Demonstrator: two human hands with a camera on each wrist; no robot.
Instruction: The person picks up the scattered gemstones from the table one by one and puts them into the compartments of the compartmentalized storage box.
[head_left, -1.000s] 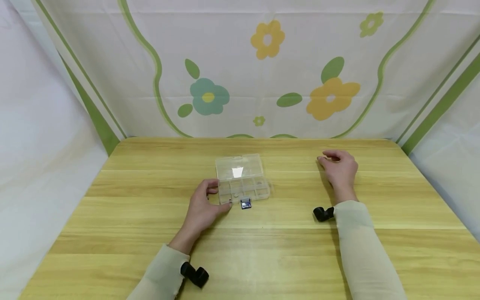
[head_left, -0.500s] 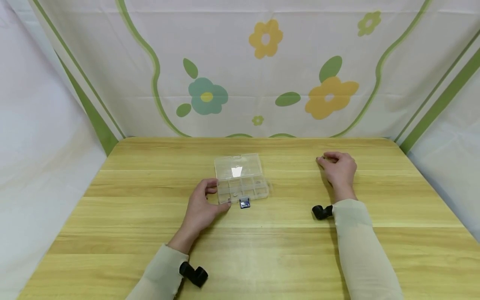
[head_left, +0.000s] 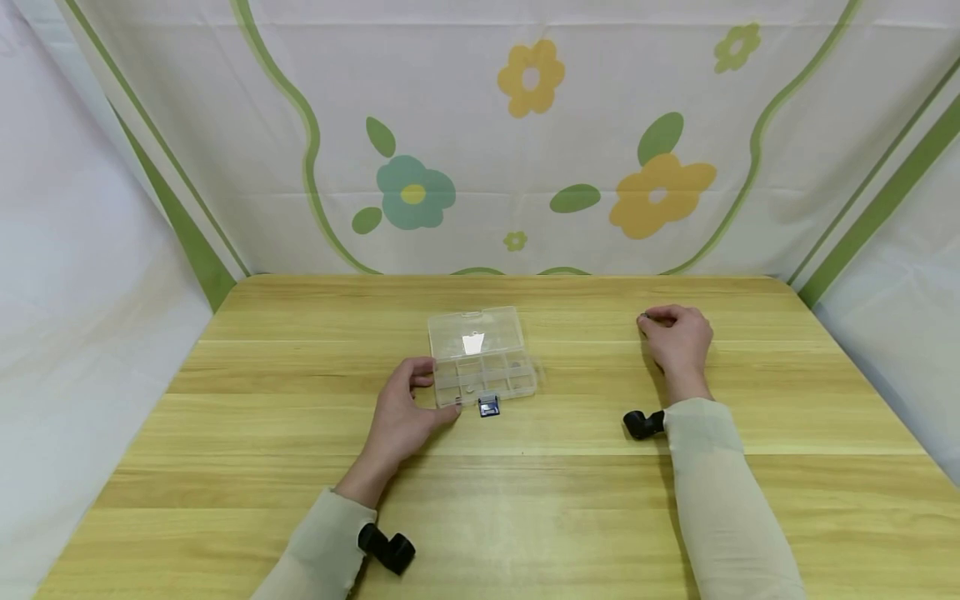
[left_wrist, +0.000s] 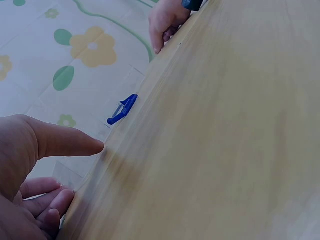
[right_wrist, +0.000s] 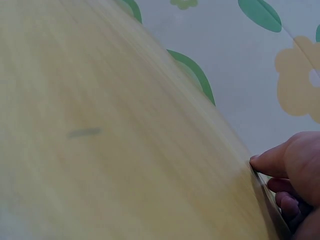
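A clear plastic compartment box (head_left: 486, 375) lies on the table with its lid (head_left: 477, 333) folded back. My left hand (head_left: 401, 417) holds it at the left end, thumb by the front corner and fingers along the side. In front of the box is a small blue piece (head_left: 489, 406), whose blue frame (left_wrist: 123, 110) shows side-on in the left wrist view. Far to the right, my right hand (head_left: 678, 342) pinches a tiny dark thing (head_left: 644, 316) between thumb and forefinger, close over the table; its kind is too small to tell.
A few tiny pieces (head_left: 470, 389) sit in the box's compartments. The wood-grain table (head_left: 525, 517) reaches back to a white curtain (head_left: 465, 100) printed with flowers. Each sleeve carries a black wrist camera, one at the left wrist (head_left: 386, 548) and one at the right (head_left: 642, 425).
The thumb and forefinger of my right hand have drawn together on the tiny thing, the thumb tip shifting slightly right. My left hand, the box and the blue piece stay put.
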